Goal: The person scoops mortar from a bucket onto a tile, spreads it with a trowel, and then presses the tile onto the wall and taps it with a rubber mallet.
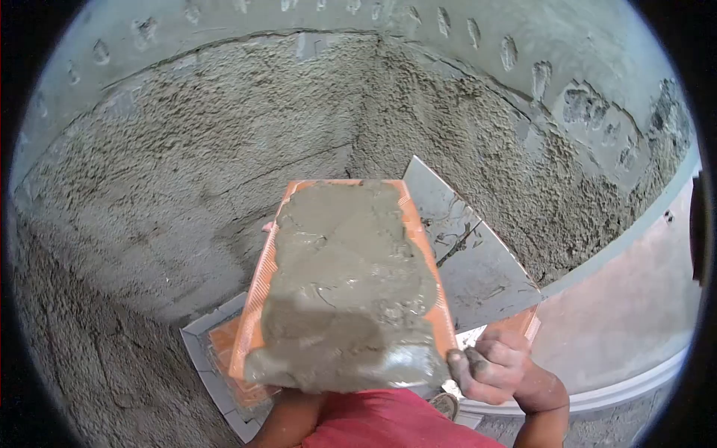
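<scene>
An orange-backed tile [258, 297] is held up in front of my body, its back facing up. Wet grey mortar [340, 246] covers most of that back, leaving orange strips along the sides. The mortar is thick and glossy at the near edge and overhangs it. My left forearm [291, 420] reaches under the near left part of the tile, which hides the hand. At the near right corner, my right hand [493, 366] is closed, thumb and curled fingers against the tile's edge; what it grips cannot be made out. Dark mortar smears its fingertips.
A large grey tile [478, 261] with mortar smears leans behind on the right. Rough mortared walls [299, 112] meet in a corner ahead, with smoother plaster above. More tiles [224, 347] lie low on the left. A pale curved ledge [597, 392] runs along the right.
</scene>
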`<action>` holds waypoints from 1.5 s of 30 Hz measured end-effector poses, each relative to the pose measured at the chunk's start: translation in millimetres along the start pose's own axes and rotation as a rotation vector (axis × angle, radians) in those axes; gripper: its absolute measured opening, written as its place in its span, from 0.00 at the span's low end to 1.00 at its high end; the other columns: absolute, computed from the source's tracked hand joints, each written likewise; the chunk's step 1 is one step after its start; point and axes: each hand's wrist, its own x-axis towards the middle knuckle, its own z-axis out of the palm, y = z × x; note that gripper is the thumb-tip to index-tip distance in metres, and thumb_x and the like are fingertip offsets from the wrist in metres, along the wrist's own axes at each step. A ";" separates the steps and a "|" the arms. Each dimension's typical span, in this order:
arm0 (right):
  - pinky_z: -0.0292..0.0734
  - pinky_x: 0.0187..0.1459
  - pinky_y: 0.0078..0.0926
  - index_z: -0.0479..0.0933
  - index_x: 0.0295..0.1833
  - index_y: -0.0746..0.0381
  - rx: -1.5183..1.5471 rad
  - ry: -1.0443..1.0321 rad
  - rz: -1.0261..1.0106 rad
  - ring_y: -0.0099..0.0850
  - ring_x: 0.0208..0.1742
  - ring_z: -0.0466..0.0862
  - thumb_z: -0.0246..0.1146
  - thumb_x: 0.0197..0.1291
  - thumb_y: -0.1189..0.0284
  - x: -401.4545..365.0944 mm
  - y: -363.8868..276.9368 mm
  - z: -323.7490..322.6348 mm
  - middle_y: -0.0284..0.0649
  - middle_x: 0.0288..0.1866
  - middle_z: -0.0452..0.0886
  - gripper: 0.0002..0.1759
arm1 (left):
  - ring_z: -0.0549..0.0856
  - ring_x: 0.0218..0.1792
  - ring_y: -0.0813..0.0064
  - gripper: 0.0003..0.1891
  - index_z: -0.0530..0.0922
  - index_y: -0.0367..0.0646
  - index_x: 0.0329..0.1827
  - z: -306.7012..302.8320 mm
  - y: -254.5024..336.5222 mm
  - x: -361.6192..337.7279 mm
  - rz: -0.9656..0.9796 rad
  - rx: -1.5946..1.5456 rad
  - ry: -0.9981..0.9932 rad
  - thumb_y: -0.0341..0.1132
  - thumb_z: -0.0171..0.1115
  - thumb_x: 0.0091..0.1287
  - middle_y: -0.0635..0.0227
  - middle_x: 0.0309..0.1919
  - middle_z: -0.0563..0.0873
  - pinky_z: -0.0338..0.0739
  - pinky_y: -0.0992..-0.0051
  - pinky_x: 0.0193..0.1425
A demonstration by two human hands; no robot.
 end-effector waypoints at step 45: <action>0.65 0.18 0.33 0.75 0.26 0.63 0.305 -0.129 1.022 0.33 0.17 0.71 0.69 0.45 0.77 -2.5 181.1 300.7 0.37 0.21 0.71 0.08 | 0.77 0.53 0.67 0.21 0.79 0.49 0.54 -368.7 56.9 377.0 0.050 -0.078 0.843 0.54 0.55 0.69 0.65 0.51 0.81 0.71 0.60 0.59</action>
